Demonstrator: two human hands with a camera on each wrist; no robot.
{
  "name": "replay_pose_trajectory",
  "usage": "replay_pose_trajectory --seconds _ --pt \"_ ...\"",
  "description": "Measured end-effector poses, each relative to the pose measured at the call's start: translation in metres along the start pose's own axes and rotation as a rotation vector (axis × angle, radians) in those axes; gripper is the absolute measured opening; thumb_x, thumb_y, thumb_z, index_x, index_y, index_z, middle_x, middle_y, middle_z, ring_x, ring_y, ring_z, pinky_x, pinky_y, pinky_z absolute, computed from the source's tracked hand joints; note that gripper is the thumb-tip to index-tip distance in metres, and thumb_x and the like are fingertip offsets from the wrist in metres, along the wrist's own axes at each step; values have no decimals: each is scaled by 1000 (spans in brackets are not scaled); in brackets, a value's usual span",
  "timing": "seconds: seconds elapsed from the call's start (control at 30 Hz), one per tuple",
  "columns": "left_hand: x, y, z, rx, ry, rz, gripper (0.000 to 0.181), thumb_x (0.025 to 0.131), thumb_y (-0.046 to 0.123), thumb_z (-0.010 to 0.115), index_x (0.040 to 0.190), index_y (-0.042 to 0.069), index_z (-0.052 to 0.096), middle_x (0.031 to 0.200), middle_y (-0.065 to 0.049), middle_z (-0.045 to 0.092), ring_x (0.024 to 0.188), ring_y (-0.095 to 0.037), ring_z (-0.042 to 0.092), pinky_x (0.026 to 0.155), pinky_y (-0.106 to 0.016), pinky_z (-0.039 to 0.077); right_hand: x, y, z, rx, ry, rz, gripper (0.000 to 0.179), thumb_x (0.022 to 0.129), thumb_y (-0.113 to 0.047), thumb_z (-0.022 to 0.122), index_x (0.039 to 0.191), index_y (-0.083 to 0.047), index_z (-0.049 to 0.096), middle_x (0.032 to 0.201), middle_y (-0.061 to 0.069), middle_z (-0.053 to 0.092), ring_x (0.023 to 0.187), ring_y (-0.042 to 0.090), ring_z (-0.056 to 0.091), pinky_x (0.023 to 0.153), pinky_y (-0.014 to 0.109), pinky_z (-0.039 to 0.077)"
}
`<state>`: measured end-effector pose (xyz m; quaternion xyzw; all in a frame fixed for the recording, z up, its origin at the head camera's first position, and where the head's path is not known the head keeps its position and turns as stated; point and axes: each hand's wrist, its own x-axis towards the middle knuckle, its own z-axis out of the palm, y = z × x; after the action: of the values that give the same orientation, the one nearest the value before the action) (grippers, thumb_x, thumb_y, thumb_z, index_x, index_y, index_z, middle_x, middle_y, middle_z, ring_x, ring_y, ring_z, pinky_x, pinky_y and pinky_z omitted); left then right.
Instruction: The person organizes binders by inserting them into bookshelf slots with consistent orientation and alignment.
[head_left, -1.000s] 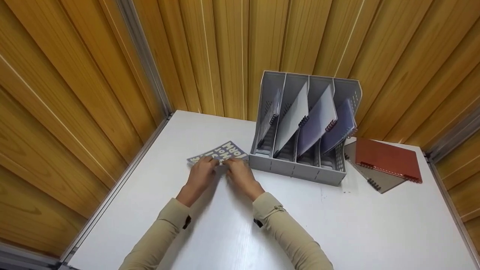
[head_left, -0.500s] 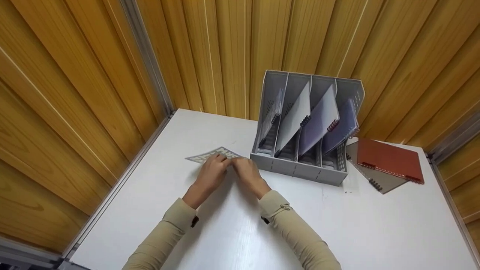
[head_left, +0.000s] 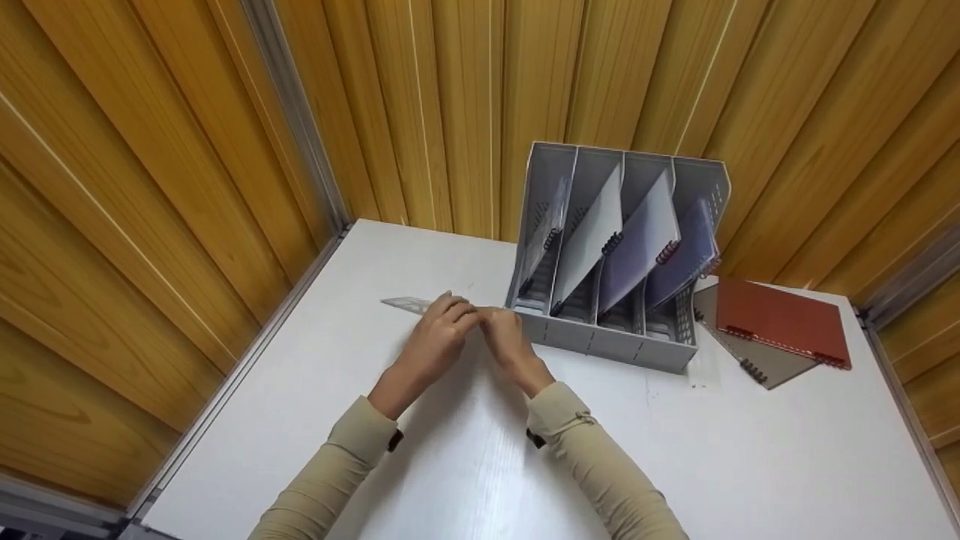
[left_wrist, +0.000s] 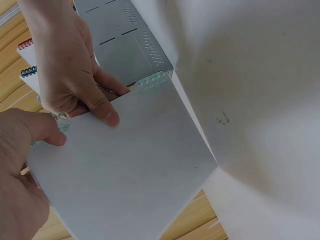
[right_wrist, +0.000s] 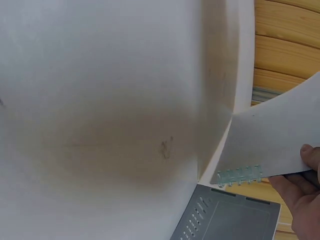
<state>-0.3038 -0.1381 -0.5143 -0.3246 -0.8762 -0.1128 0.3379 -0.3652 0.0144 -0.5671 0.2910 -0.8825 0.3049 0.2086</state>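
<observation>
A spiral-bound notebook [head_left: 403, 304] stands tilted on edge on the white table, mostly hidden behind the hands in the head view. Its plain white side [left_wrist: 135, 165] and clear teal binding coils [left_wrist: 152, 80] show in the left wrist view. My left hand [head_left: 439, 334] pinches its upper bound edge at one end. My right hand [head_left: 510, 341] grips the same edge closer to the file holder, thumb on the white face. In the right wrist view, the notebook [right_wrist: 275, 130] has one corner near the table, beside the right hand [right_wrist: 305, 200].
A grey file holder [head_left: 600, 341] stands just right of the hands, a notebook leaning in each of its compartments. A red notebook [head_left: 784, 319] overlaps a grey-brown one [head_left: 757, 360] farther right. Wood-patterned walls [head_left: 450, 112] border the table [head_left: 315, 420].
The notebook has been tipped up from lying nearly flat, its lettered cover turning out of sight. Both hands have shifted slightly right and still hold its edge.
</observation>
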Motion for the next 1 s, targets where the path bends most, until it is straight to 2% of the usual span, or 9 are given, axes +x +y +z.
replay_pose_trajectory --seconds 0.1,0.23,0.43,0.6,0.67,0.77,0.83,0.93,1.0 --pt "2 3 -2 -26 47 41 41 81 -18 67 114 6 74 116 -10 70 120 -30 60 112 -50 40 0 1 -4 -13 29 -6 12 89 -4 69 90 -12 79 83 5 76 75 21 72 66 38 57" --pt "7 8 -2 -47 93 73 38 86 -17 65 114 6 74 125 -11 67 126 -29 56 116 -46 36 -2 4 -12 21 73 14 8 89 -8 71 94 -10 78 78 6 75 68 22 70 61 40 56" --pt "10 14 -3 -71 109 91 37 88 -17 64 115 5 74 136 -12 62 131 -27 53 117 -39 35 -2 13 -24 37 131 54 17 89 5 68 98 -6 77 75 12 73 63 22 66 58 42 55" --pt "9 17 -1 -93 123 107 39 86 -19 64 116 4 73 140 -13 59 131 -27 53 116 -37 36 -2 19 -32 112 166 113 8 92 -3 71 94 0 78 79 14 75 66 24 69 59 43 56" --pt "8 17 1 -100 125 104 37 86 -19 64 114 3 73 139 -12 60 130 -27 55 116 -36 37 -3 21 -36 154 180 139 11 92 -6 71 91 3 76 75 15 73 61 20 63 56 42 53" --pt "5 17 4 -113 106 67 34 87 -16 65 113 4 73 136 -10 62 127 -26 56 112 -32 41 -5 23 -45 181 218 169 15 92 -9 72 91 6 75 72 16 72 59 19 57 54 44 51" --pt "3 16 7 -137 92 22 35 86 -16 65 113 4 73 133 -10 64 124 -25 57 108 -32 45 -6 23 -53 193 245 196 15 91 -9 73 92 7 75 73 17 72 60 19 58 54 44 51" --pt "0 15 14 -186 82 -72 37 85 -17 64 113 5 73 130 -10 65 121 -25 59 100 -33 51 -5 21 -65 215 269 238 18 92 -9 73 97 8 75 73 18 72 60 20 59 52 39 49" --pt "-1 13 20 -228 83 -152 37 86 -17 62 114 4 72 128 -10 65 119 -25 60 95 -33 53 -5 20 -73 225 281 261 18 93 -9 73 94 8 75 70 17 71 58 19 58 50 33 45"
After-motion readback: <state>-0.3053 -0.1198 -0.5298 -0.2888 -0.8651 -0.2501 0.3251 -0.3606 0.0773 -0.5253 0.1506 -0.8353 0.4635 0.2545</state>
